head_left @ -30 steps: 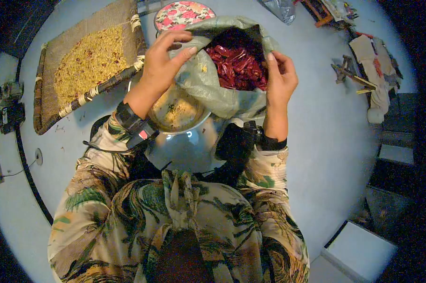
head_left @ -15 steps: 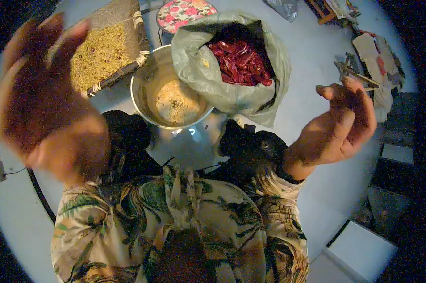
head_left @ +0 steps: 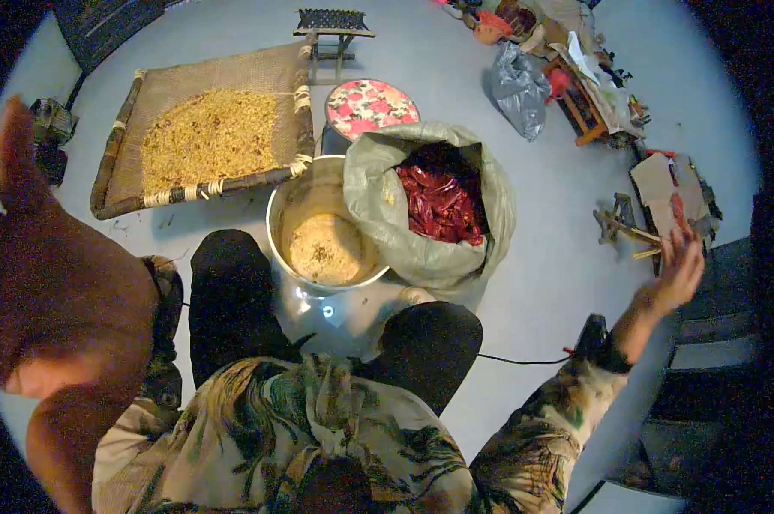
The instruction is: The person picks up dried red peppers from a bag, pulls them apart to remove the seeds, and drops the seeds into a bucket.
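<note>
My left hand (head_left: 70, 274) is large and close to the camera at the left edge, partly cut off and dark. One finger points up, and I see nothing held in it. My right hand (head_left: 680, 272) reaches out at the far right with its fingers stretched and no object in it. Between my dark-trousered knees stands a white bucket (head_left: 271, 224) with a pale, speckled mass (head_left: 325, 248) at its bottom. A greenish woven sack (head_left: 374, 176) of dried red chillies (head_left: 443, 204) leans over the bucket's right side. Neither hand touches them.
A wood-framed mesh tray (head_left: 181, 77) bears yellow grain-like bits (head_left: 216, 137). Behind the sack is a round floral-topped stool (head_left: 372, 107), with a small woven stool (head_left: 334, 32) farther back. A grey plastic bag (head_left: 518, 90) and piled items lie right. A black cable (head_left: 524, 361) crosses the floor.
Both hands have moved outward, the left toward the left edge and the right farther right. The view has tilted up, so the bucket, sack and tray sit lower and more floor shows.
</note>
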Demonstrator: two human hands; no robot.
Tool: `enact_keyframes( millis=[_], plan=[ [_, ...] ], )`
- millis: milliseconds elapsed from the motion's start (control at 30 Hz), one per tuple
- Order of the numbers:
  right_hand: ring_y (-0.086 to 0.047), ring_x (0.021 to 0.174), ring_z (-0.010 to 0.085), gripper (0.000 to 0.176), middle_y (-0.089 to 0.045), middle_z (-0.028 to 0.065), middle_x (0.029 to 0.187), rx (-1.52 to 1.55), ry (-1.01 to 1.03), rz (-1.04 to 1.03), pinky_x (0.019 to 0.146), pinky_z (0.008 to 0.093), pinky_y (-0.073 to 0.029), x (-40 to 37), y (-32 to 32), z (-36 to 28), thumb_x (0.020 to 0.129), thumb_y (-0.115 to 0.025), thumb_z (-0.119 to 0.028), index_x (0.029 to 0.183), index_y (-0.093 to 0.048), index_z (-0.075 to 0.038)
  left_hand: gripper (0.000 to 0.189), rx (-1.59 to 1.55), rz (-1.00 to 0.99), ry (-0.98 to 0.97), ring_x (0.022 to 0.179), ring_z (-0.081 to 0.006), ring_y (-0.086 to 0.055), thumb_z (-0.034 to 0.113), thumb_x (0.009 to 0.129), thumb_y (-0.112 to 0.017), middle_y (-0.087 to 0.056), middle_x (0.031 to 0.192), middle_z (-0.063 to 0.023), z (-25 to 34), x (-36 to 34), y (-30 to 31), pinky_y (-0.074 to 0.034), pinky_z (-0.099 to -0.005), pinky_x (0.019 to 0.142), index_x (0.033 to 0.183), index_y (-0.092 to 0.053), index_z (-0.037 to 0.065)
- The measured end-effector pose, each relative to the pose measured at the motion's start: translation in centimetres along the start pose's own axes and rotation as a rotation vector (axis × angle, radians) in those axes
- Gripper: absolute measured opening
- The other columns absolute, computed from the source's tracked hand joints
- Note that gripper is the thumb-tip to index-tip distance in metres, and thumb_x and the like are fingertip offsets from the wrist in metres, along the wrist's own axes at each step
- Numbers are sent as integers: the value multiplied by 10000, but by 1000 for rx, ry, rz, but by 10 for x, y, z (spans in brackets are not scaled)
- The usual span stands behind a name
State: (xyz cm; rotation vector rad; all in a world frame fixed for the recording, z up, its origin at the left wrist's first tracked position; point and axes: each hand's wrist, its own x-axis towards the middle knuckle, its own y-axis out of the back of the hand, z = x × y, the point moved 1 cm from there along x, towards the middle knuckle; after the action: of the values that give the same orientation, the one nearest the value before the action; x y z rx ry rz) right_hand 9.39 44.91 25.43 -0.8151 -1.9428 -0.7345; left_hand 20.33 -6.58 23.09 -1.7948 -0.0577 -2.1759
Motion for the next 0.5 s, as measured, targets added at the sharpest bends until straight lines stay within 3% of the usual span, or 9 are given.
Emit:
enact_keyframes(
  millis=[33, 67, 167, 500],
  plan=[
    [-632, 1022, 342, 454, -544, 239, 1278, 38, 46, 21, 811, 387, -556, -1, 4, -38, 984, -492, -261, 1287, -464, 75, 364, 0, 5, -4, 1111, -352, -578, 172, 875, -616, -581, 1211, -239, 4, 1, 1, -487, -461, 938, 1191, -567, -1],
    [-635, 1009, 353, 467, -538, 256, 1280, 153, -47, 61, 790, 386, -563, -10, -1, -90, 992, -460, -270, 1298, -442, 83, 365, -3, 12, -2, 1109, -351, -579, 172, 874, -617, -581, 1210, -239, 9, 2, 2, -488, -459, 936, 1192, -566, -1],
    [-640, 987, 335, 483, -538, 265, 1281, 156, 187, 42, 785, 383, -559, -42, 0, -187, 983, -426, -284, 1317, -421, 65, 368, -10, 22, -12, 1103, -347, -582, 171, 873, -620, -583, 1207, -237, 22, 7, 3, -491, -455, 931, 1194, -564, -1],
    [-643, 981, 324, 445, -550, 257, 1265, 412, 467, -147, 778, 379, -560, -81, 5, -306, 970, -447, -247, 1299, -442, 53, 379, -59, 40, -16, 1082, -333, -590, 166, 870, -629, -589, 1196, -233, 66, 13, 27, -498, -440, 913, 1201, -556, -3]
  ],
)
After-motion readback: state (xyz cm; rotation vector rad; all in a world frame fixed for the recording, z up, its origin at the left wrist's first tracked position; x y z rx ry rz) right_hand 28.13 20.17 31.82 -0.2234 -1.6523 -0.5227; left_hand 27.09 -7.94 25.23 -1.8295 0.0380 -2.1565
